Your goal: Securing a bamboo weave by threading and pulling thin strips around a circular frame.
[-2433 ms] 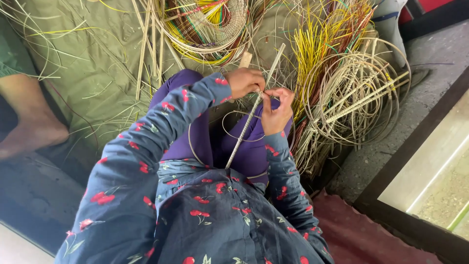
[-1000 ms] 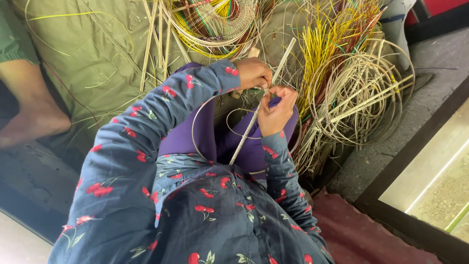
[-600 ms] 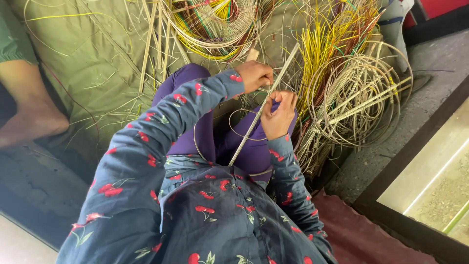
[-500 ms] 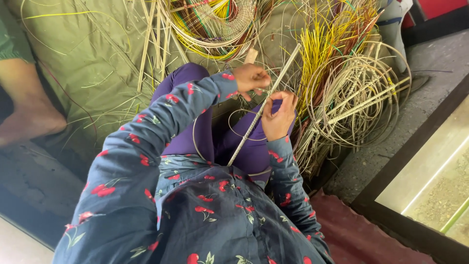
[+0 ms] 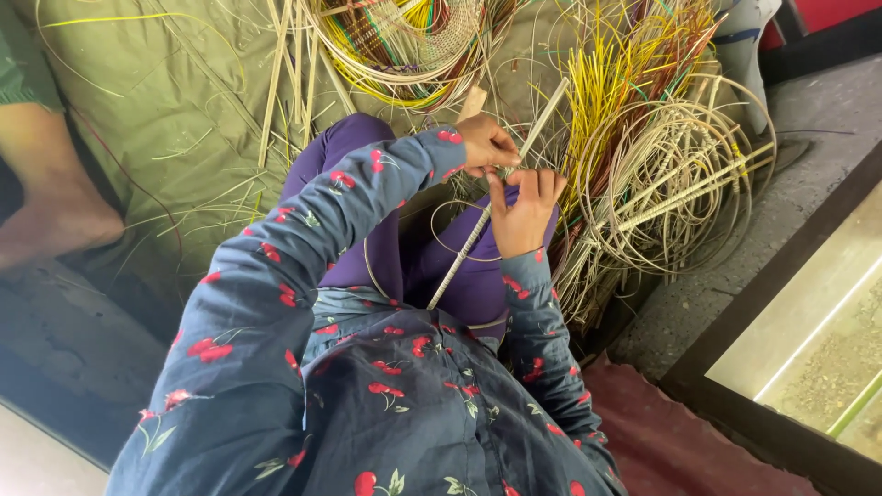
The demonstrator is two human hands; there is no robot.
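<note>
The left hand [image 5: 485,145] and the right hand [image 5: 524,211] meet over a long pale cane [image 5: 478,237] that runs slantwise from beyond the fingers, up near the yellow reeds [image 5: 602,101], down toward the lap. The left fingers are curled shut, pinched on the cane at its upper stretch. The right fingers stand mostly straight and close together just below the left ones, the palm turned to the cane; they press against it, but whether they truly grip it cannot be told. A thin strand [image 5: 450,230] loops in a curve beneath both hands, over purple trousers [image 5: 367,202].

Beyond the fingers lies a half-woven coil [image 5: 404,46] of pale, green and red strips. To the right of the fingers sits a bundle of looped pale cane rings [image 5: 680,184], with the yellow reeds rising between it and the hands. All this rests on an olive cloth [image 5: 165,110] strewn with loose straws. Both sleeves are dark blue with red cherries. Far to the left of the fingers, another person's bare arm [image 5: 46,193] rests at the cloth's edge.
</note>
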